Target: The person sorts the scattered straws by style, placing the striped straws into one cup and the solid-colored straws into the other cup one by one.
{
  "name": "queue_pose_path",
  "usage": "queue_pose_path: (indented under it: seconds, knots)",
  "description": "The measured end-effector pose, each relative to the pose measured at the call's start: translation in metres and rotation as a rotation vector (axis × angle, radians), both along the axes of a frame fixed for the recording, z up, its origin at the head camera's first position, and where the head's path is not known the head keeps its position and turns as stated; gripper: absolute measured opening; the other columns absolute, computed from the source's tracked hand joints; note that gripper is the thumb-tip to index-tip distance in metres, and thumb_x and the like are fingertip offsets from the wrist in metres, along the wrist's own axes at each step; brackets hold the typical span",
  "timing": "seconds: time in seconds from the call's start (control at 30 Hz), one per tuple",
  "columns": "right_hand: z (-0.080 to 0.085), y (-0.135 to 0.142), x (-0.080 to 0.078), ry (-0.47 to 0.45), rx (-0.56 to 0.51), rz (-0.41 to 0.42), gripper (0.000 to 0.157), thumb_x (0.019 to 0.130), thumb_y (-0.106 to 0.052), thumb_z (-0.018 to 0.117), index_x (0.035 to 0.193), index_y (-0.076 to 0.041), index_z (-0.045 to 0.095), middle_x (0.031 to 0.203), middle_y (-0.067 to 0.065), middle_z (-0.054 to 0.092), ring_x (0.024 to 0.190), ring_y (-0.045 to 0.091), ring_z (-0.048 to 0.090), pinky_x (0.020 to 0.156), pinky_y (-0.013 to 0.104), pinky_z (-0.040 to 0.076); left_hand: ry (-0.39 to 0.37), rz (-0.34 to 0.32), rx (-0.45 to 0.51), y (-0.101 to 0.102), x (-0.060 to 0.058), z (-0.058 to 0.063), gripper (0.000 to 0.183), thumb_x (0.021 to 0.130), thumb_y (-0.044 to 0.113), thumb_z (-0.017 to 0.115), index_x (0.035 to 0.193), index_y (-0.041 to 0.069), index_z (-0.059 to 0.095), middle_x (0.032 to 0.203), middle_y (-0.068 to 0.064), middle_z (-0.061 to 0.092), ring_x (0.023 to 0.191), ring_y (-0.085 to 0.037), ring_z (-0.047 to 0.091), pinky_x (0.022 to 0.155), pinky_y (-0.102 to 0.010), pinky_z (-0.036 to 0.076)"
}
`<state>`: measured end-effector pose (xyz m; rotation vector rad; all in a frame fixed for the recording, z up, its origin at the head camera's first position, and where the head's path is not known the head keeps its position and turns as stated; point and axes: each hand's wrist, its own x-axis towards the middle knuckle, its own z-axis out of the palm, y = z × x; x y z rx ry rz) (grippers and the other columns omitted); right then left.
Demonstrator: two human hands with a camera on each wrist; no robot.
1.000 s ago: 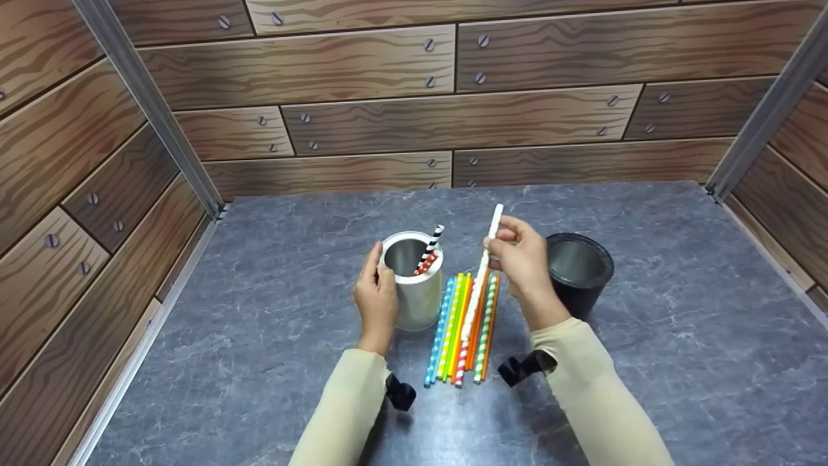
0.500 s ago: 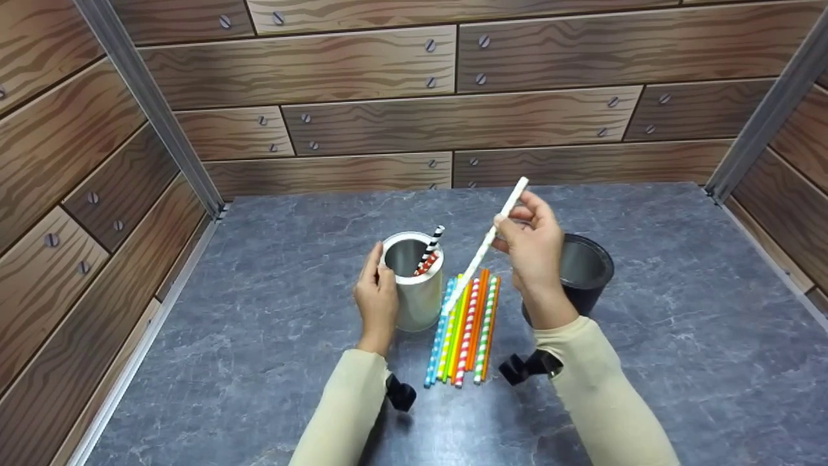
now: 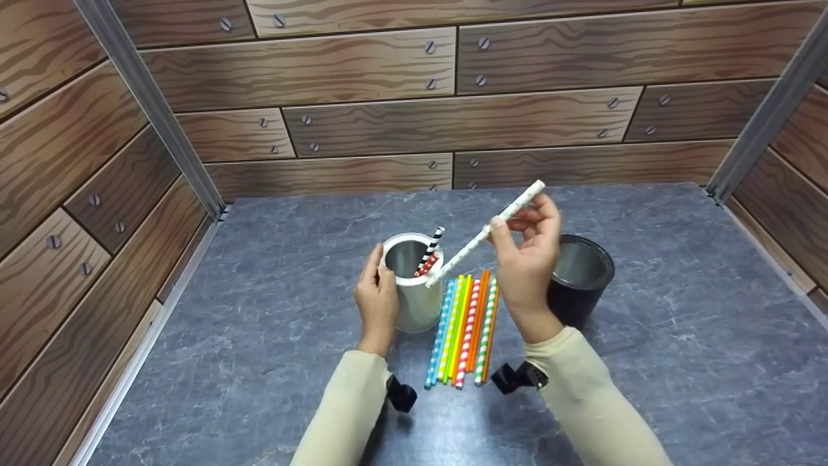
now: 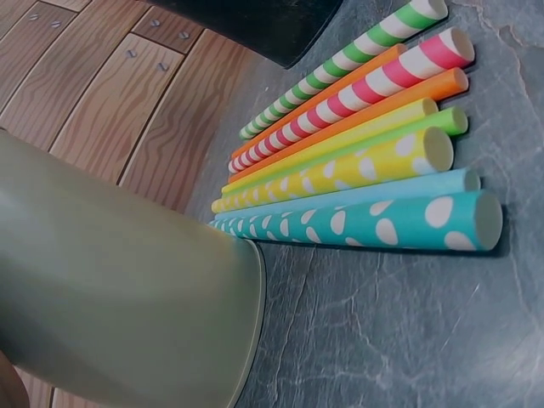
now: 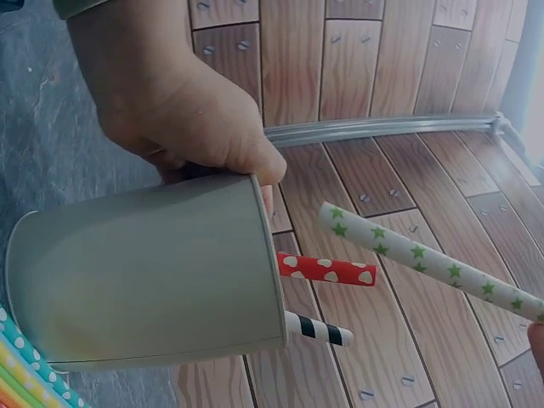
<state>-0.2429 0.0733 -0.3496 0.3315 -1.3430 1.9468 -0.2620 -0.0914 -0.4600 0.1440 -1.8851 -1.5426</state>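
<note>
My right hand [image 3: 530,265] pinches a white paper straw with green stars [image 3: 469,248] between thumb and fingers. The straw slants down to the left, its lower end overlapping the white can's rim in the head view; the right wrist view shows that end apart from the can's mouth. My left hand [image 3: 375,301] holds the left side of the upright white can [image 3: 419,307], thumb at the rim. Inside the can lean a black-and-white striped straw [image 5: 323,328] and a red straw with white spots [image 5: 331,270]. The left wrist view catches only a bit of finger.
Right of the white can, several coloured paper straws [image 3: 467,330] lie side by side on the grey marbled table [image 3: 259,336]. A black can [image 3: 576,298] stands behind my right hand, partly hidden. Wood-patterned walls [image 3: 362,65] enclose the back and sides.
The right hand has lifted the starred straw off the row of straws, tilted it and brought its lower end left to the white can's rim. The left hand stays at the can.
</note>
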Motion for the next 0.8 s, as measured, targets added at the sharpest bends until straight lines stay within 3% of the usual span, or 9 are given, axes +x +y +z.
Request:
queue_pose_path:
  seconds: [0.4,0.8]
  knots:
    - [-0.018,-0.013,0.004,0.117,0.064,-0.121,0.047,0.076,0.013,0.058,0.118,0.013,0.036,0.091,0.002,0.051,0.077,0.011,0.054,0.054,0.018,0.048,-0.016,-0.014,0.016,0.0,0.001,0.0,0.04,0.089,0.005,0.044,0.128,0.001,0.055,0.129,-0.013,0.056,0.122,-0.025,0.049,0.1,-0.038,0.042]
    - [-0.034,-0.025,0.001,0.221,0.163,-0.115,0.047,0.075,0.019,0.056,0.112,0.015,0.029,0.093,-0.003,0.048,0.081,0.008,0.054,0.06,0.017,0.05,-0.017,-0.012,0.011,0.0,0.0,0.0,0.04,0.089,0.005,0.044,0.127,0.001,0.055,0.129,-0.013,0.056,0.122,-0.026,0.05,0.1,-0.037,0.041]
